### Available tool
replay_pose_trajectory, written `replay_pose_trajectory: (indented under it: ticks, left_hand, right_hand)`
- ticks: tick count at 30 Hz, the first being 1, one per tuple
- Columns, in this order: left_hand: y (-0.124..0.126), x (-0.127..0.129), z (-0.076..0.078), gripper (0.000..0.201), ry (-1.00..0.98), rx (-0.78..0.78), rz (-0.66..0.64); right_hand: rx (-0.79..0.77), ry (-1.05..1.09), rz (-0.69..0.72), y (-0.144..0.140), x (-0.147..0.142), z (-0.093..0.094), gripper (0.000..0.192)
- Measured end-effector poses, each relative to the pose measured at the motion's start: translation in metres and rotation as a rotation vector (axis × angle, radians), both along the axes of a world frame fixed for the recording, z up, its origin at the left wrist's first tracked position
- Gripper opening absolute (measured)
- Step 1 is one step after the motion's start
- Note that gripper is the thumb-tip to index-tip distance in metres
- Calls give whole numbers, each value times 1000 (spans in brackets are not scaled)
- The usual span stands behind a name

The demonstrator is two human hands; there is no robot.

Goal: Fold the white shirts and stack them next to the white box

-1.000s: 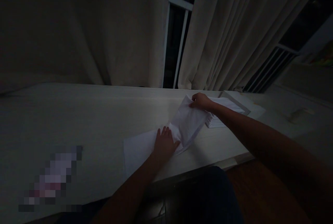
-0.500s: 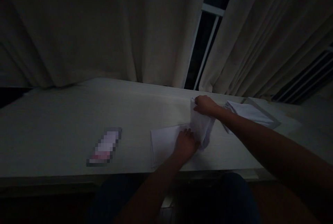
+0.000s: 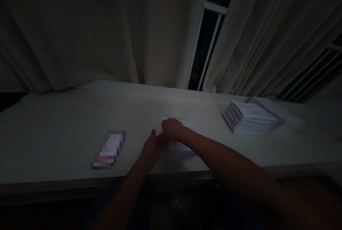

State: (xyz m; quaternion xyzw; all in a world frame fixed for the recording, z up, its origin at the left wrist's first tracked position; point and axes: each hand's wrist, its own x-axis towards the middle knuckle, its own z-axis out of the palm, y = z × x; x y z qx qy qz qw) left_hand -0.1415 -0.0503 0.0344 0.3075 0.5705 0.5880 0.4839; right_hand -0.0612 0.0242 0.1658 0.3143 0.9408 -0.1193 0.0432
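Observation:
In dim light a white sheet of paper (image 3: 184, 150) lies folded over on the pale table (image 3: 66, 126) near its front edge. My right hand (image 3: 172, 128) rests on the sheet's upper left corner, pinching it down. My left hand (image 3: 152, 148) sits just left of it at the sheet's left edge, fingers spread and touching the paper. Most of the sheet is hidden under my right forearm.
A stack of white paper (image 3: 249, 118) lies on the table to the right. A small blurred flat object (image 3: 109, 150) lies at the left front. Curtains (image 3: 107, 27) and a dark window gap (image 3: 208, 34) stand behind the table.
My right hand has carried the lifted half of the sheet over to the left and down flat. My left hand has slid left to the sheet's edge.

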Motion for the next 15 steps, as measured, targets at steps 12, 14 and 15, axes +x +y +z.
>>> replay_pose_trajectory:
  ticks: [12, 14, 15]
  left_hand:
    - [9, -5, -33, 64, 69, -140, 107]
    - [13, -6, -37, 66, 70, -144, 131]
    - [14, -7, -38, 65, 66, -146, 140]
  right_hand:
    - [-142, 346, -474, 64, 204, -88, 55]
    - [-306, 457, -470, 57, 231, -115, 74]
    - [-343, 498, -460, 52, 238, -127, 80]
